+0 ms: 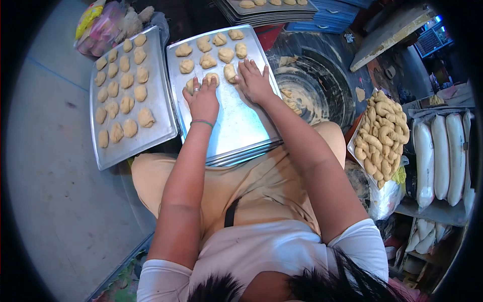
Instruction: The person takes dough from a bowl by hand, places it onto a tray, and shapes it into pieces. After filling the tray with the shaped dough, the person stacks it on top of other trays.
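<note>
A metal baking tray [236, 118] lies across my lap on top of several stacked trays. Rows of pale dough pieces [207, 61] fill its far half. My left hand [204, 103], wearing a ring and a wrist band, has its fingers curled down at a dough piece [212, 77] in the nearest row. Another dough piece [191, 85] shows beside those fingers, partly covered. With fingers stretched out, my right hand [255, 83] rests at the tray's right side, its fingertips beside an oval dough piece [230, 73].
Left of my lap is a second tray [161, 132] holding rows of dough pieces. A round dark basin [314, 83] with floury residue stands at front right. To my right, twisted dough strips [385, 133] are heaped near shelved white packages [440, 156]. More stacked trays [271, 19] stand ahead.
</note>
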